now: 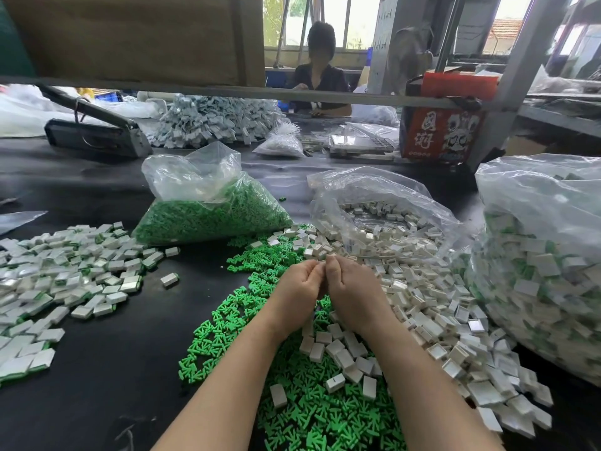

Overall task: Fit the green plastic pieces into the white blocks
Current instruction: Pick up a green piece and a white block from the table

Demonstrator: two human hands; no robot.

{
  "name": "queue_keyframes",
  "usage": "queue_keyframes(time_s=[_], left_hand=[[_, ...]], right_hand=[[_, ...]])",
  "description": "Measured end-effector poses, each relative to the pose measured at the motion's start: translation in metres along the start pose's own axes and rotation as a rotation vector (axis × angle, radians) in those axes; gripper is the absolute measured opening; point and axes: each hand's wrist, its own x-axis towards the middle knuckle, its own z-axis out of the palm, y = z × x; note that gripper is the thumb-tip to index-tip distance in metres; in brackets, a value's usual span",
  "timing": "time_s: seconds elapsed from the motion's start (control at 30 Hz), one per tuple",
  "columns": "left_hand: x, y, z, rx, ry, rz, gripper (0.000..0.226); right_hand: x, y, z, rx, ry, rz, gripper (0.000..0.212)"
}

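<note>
Both hands met above the middle of the black worktop [97, 369]. Left hand [297, 284] and right hand [349, 288] had fingers curled inward, fingertips pinched together on something small and pale between them; likely one white block with a green piece going in, but too hidden to tell.

Loose bright green forked plastic pieces [292, 415] lay spread under and in front of the forearms. Small white rectangular plastic blocks [422, 307] were heaped just right of them, spilling from an open clear bag [374, 196]. Clear bag of green pieces [208, 213] sat further back. Pile of finished white blocks with green edges [65, 275] was well to the left; large clear bag of finished blocks [546, 262] at far right.

Judgement: parts looked light, rigid, smooth, so slippery; best pinched by the block's short sides, green piece held by its stem, prongs forward. Thin prongs could bend or snap if forced crooked.

Room: bare worktop showed left of the green spread, open for setting down. Right side was crowded by blocks and bags. Low metal shelf rail [325, 96] crossed overhead at the back, with another person [320, 73] working beyond it.
</note>
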Motion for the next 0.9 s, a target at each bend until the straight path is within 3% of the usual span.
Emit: queue_keyframes(time_s=[0.27, 0.9], left_hand=[[0.004, 0.001, -0.001, -0.125, 0.019, -0.044, 0.03], [-0.003, 0.002, -0.018, -0.072, -0.158, -0.034, 0.021]], right_hand=[[0.004, -0.002, 0.002, 0.224, 0.111, 0.095, 0.043], [0.002, 0.006, -0.006, 0.567, -0.141, 0.133, 0.042]])
